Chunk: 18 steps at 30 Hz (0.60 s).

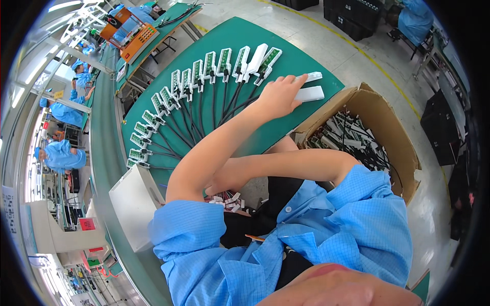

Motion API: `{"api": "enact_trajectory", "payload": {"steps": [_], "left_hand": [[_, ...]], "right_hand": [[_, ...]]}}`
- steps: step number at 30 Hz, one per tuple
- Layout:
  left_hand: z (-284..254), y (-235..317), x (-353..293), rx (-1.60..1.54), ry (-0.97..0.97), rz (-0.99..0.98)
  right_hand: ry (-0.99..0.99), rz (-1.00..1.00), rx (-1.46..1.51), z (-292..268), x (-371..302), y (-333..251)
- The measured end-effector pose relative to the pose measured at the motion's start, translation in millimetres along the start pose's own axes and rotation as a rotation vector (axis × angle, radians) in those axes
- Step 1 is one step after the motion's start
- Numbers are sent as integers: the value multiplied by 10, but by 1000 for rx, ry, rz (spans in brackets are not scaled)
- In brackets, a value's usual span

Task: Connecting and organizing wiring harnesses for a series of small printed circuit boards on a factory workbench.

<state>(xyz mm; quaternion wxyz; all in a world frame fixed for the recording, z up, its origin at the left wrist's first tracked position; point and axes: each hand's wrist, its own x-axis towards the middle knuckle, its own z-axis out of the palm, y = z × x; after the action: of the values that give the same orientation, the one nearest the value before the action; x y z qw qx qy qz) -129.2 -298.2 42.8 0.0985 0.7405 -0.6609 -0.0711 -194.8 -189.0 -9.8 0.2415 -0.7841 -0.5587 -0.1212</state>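
Observation:
My left hand [278,98] reaches across the green table top [242,135] to its right end. Its thumb and index finger are apart, and the fingertips touch or nearly touch one of two white plastic covers [310,94]. Beside it, a fan of white housings with green circuit boards [210,65] lies on the table, with black cables [224,104] running toward me. One housing [256,58] has a white cover over it. My right hand [227,177] is crossed beneath my left forearm, near a bundle of white-plugged wires [229,200]; its fingers are mostly hidden.
To the right, a cardboard box [398,132] holds many white pieces and black cables. A white box-shaped case [135,204] stands at the left by a green conveyor [109,127]. An orange machine [138,43] and black crates [352,18] are farther off. Several people in blue work nearby.

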Motion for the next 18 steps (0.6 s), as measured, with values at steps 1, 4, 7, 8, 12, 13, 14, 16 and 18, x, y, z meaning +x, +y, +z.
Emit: {"api": "enact_trajectory", "payload": {"steps": [1,4,7,8,12,13,14,16,18], "left_hand": [[52,-54,-5,155,103,13],[256,-243,-46,396,328,44],[378,-285,24,228,234,82],[361,-245,14,269,275,154],[213,110,-3,427,307,248],[176,207,37,196,339,169],[153,298,85,-34,365,90],[-41,354,186,-483,324,-55],[-71,177,328,-498,395,-79]], "right_hand": [[-19,-6,19,-26,-6,14],[59,-20,-8,-50,-14,-51],[88,-19,-25,-44,18,-67],[76,-18,-22,-75,26,-66],[-155,140,61,-133,-14,-70],[-169,188,101,-57,-51,-43],[-181,235,142,-18,-74,-25],[-150,212,95,-163,-61,-105],[-199,221,73,-156,-4,-107]]}}
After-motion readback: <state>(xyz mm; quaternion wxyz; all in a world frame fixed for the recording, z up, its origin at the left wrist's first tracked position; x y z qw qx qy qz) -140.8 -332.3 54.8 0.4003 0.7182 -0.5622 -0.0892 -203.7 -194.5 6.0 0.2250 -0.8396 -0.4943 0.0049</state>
